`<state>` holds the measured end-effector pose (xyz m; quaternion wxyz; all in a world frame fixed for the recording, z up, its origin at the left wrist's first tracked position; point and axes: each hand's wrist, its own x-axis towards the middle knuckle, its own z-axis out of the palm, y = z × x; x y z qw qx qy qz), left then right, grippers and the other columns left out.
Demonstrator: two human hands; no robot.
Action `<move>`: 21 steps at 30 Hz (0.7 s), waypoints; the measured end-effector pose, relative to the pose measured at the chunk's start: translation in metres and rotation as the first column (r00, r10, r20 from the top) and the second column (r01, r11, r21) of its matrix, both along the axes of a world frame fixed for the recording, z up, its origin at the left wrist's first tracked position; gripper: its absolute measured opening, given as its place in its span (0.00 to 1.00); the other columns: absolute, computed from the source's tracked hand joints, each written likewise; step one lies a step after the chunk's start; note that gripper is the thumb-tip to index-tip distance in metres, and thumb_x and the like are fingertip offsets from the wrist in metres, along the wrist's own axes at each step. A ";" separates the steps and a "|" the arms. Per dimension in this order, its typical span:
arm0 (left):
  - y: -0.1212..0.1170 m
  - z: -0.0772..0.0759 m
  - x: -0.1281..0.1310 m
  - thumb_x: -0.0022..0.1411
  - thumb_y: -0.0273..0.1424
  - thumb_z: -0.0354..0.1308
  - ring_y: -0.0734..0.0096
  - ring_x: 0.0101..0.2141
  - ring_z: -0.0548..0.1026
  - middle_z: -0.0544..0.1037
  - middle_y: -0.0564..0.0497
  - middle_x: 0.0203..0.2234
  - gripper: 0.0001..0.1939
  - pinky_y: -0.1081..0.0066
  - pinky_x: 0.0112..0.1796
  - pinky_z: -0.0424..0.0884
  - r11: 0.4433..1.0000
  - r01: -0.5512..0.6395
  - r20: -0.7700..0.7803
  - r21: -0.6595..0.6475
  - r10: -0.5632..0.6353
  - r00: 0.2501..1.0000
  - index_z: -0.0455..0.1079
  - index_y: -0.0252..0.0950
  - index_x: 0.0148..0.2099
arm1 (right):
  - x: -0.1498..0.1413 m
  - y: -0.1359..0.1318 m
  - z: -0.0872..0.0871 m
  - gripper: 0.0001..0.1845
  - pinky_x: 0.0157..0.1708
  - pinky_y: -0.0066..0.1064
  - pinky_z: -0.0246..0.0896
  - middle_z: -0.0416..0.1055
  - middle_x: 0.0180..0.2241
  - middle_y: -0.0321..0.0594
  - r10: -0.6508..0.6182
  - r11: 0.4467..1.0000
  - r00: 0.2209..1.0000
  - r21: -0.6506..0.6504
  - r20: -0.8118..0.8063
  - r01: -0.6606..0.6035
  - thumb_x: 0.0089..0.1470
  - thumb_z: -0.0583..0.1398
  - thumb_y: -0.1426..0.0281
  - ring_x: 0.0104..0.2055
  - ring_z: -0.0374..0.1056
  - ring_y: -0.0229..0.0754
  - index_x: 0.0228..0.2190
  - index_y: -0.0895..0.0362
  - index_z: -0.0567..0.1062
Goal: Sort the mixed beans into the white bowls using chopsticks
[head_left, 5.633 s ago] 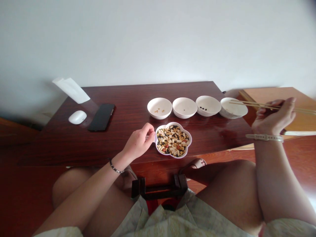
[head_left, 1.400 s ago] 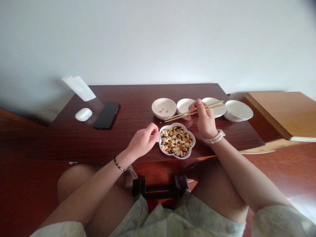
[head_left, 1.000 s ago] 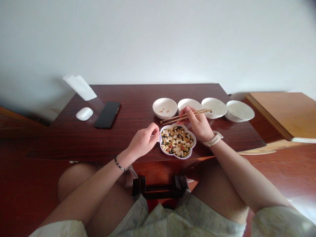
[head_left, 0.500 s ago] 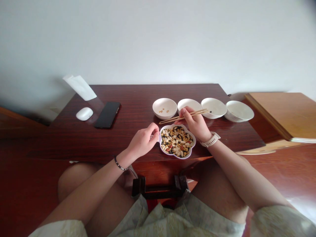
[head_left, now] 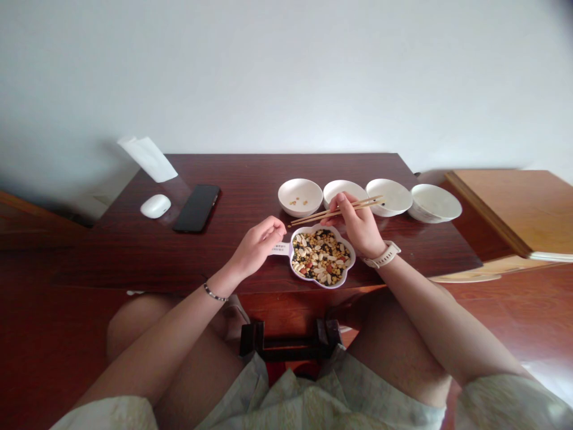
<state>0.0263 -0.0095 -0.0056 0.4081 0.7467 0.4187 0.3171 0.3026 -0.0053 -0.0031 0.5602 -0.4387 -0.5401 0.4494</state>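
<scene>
Right hand (head_left: 358, 230) grips slim tan chopsticks (head_left: 308, 217); left hand (head_left: 257, 246), fingers curled, grip unclear, nears nine o'clock of the lilac-edged, flower-shaped dish (head_left: 353, 254) of mixed nuts.

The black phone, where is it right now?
In the head view, the black phone lies flat on the left part of the dark table, just right of the small white case.
</scene>
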 end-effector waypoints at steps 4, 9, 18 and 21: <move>0.022 -0.002 -0.005 0.73 0.38 0.60 0.66 0.36 0.79 0.83 0.49 0.37 0.10 0.70 0.38 0.73 0.998 -0.050 -0.041 0.034 0.052 0.998 0.78 0.37 0.45 | 0.000 0.000 0.000 0.28 0.31 0.29 0.77 0.74 0.30 0.37 0.007 1.000 1.000 0.001 0.012 -0.007 0.68 0.62 0.42 0.30 0.78 0.40 0.34 0.54 0.74; 0.046 0.000 -0.004 0.69 0.36 0.65 0.65 0.39 0.82 0.87 0.47 0.43 0.11 0.69 0.40 0.76 0.995 0.044 -0.139 0.088 -0.032 0.990 0.84 0.37 0.49 | -0.001 -0.001 0.000 0.27 0.31 0.30 0.77 0.73 0.30 0.38 0.037 0.999 0.999 -0.004 0.015 -0.037 0.67 0.63 0.42 0.33 0.79 0.42 0.35 0.53 0.75; 0.071 -0.009 -0.002 0.66 0.29 0.67 0.66 0.38 0.83 0.88 0.46 0.41 0.08 0.70 0.42 0.78 0.986 0.121 -0.206 0.117 -0.095 0.974 0.86 0.37 0.46 | -0.001 -0.001 -0.001 0.26 0.32 0.30 0.77 0.74 0.30 0.38 0.029 0.999 0.999 -0.017 0.018 -0.029 0.67 0.63 0.43 0.31 0.78 0.41 0.34 0.53 0.75; 0.071 -0.013 0.001 0.67 0.28 0.68 0.66 0.39 0.83 0.86 0.46 0.43 0.08 0.69 0.43 0.78 0.971 0.146 -0.240 0.188 -0.098 0.966 0.87 0.38 0.46 | 0.000 -0.002 0.002 0.27 0.30 0.29 0.76 0.74 0.30 0.38 0.008 1.000 1.000 -0.010 0.003 -0.008 0.68 0.64 0.43 0.30 0.77 0.39 0.34 0.54 0.75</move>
